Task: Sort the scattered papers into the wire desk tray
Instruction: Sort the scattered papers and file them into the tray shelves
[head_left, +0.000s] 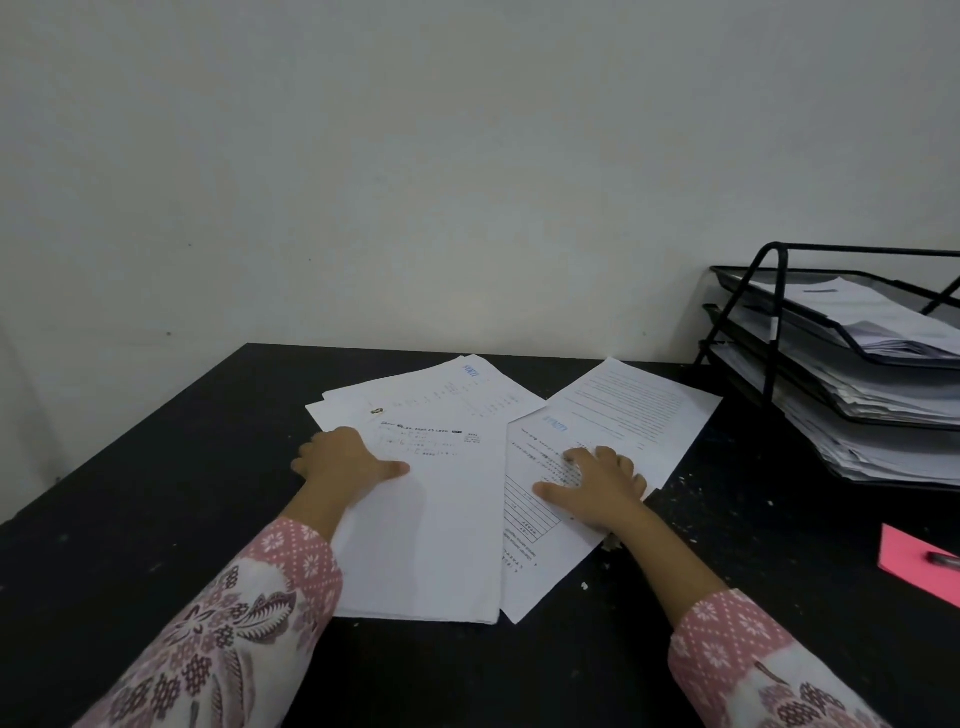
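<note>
Scattered papers (447, 499) lay on the black desk (156, 467), left of the wire desk tray (831, 364), which stood at the desk's far right corner with sheets in its tiers. The left hand (345, 460) rested flat, fingers relaxed, on the papers' left stack. The right hand (597, 486) pressed spread fingers on the sheets nearer the tray, grasping nothing. A pink card (909, 564) lay in front of the tray.
</note>
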